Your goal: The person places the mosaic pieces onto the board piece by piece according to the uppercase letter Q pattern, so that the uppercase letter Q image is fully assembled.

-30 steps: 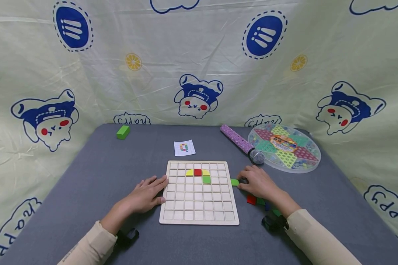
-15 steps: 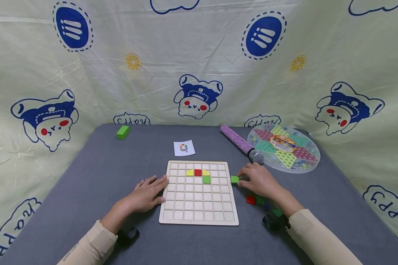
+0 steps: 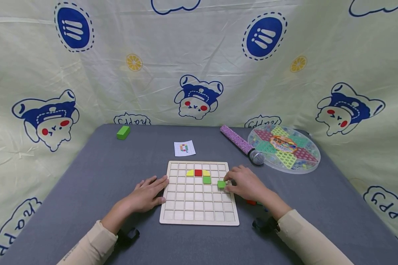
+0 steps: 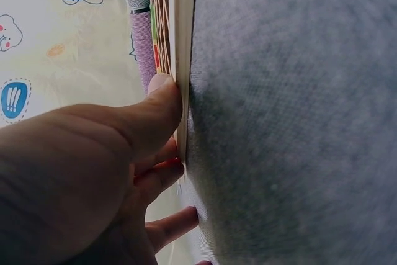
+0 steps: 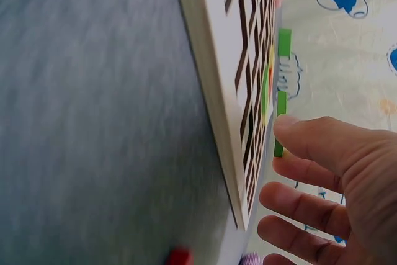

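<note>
Head view: at the far left, a green block [image 3: 123, 132] is set near the back edge of the grey table [image 3: 86, 206]. Nearer the person, the left hand [image 3: 149, 194] is laid against the left edge of a pale gridded board [image 3: 189, 206], nothing being grasped in it; its fingers are stretched out, and in the left wrist view its thumb is rested on the board's rim. Behind the board, a small printed card [image 3: 184, 148] is laid flat. In the board's second row from the back, a yellow piece [image 3: 190, 173], a red square [image 3: 198, 173] and a second yellow piece [image 3: 206, 173] are set side by side, and a green square [image 3: 207, 180] is seated directly in front of the second yellow one. Farther right, a loose green tile [image 3: 221, 184] is held above the right part of the board, pinched between the thumb and index finger of the right hand [image 3: 245, 183]. Below that hand, a red tile [image 3: 251, 202] is partly hidden. Beyond it, a purple microphone [image 3: 240, 141] is laid aslant, its mesh head beside a round clear case [image 3: 286, 149]; whether the two are touching cannot be told
</note>
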Demonstrator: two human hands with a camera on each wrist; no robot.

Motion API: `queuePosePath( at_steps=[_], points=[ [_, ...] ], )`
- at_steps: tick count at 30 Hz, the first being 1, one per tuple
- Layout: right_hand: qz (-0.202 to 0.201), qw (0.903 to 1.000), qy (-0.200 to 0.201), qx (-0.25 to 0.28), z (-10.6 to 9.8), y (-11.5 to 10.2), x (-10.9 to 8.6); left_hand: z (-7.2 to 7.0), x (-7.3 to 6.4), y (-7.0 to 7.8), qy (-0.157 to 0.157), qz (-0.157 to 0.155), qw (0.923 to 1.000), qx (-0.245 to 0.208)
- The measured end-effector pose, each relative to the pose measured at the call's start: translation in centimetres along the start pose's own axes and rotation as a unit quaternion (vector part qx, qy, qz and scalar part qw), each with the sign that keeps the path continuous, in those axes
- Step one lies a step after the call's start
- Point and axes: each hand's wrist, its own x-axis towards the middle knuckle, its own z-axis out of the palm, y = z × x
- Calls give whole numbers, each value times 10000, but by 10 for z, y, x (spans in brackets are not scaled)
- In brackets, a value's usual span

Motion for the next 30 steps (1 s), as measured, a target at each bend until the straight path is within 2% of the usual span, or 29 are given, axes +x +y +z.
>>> queuePosePath(
  at_steps=[17,30],
  points=[
    [-631,9978,24,-209,14,-22,21,-1,-1,1,13,2,10000,-64],
    [-671,9971,246,-252,20,-27,25,1,0,0,39,6,10000,-24]
  ],
)
